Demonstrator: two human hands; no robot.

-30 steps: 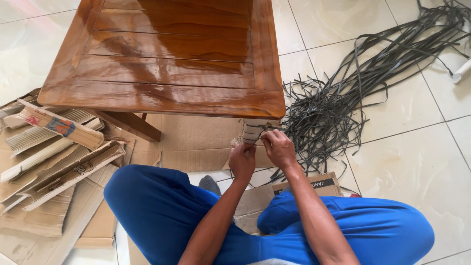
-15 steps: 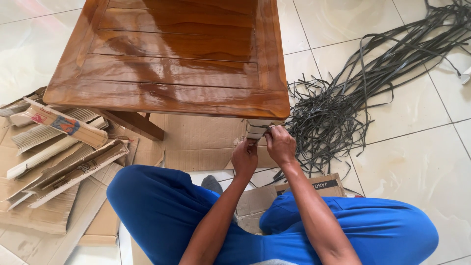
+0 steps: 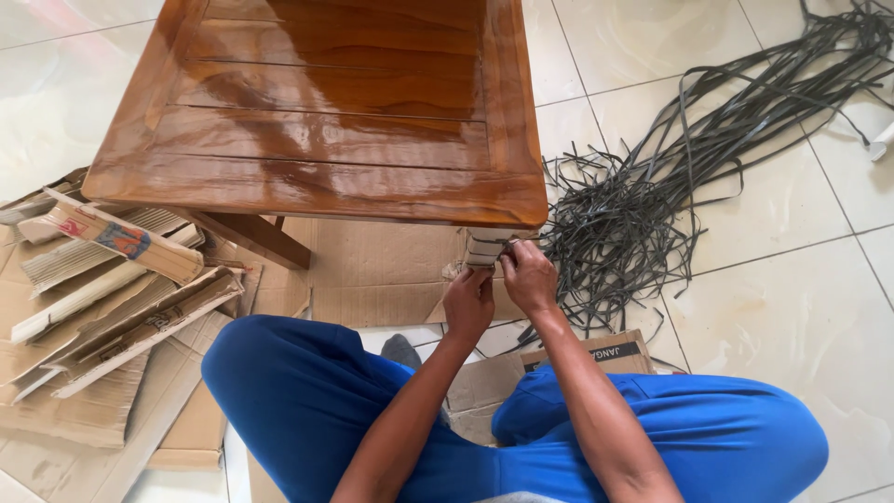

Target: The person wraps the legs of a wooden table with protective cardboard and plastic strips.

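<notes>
Under the near right corner of the shiny wooden table [image 3: 317, 121], both hands meet at a table leg wrapped in cardboard [image 3: 486, 247]. Most of that leg is hidden by the tabletop. The left hand [image 3: 468, 303] presses the wrap. The right hand [image 3: 529, 277] pinches a thin dark strap [image 3: 510, 245], hard to make out. Loose dark straps [image 3: 643, 200] lie tangled on the tiled floor [image 3: 792, 279] nearby, running off the top right edge.

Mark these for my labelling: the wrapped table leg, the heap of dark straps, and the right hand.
wrapped table leg [image 3: 483, 248], head view, cardboard wrapping
heap of dark straps [image 3: 619, 224], head view, tangled middle
right hand [image 3: 529, 278], head view, back of hand
</notes>
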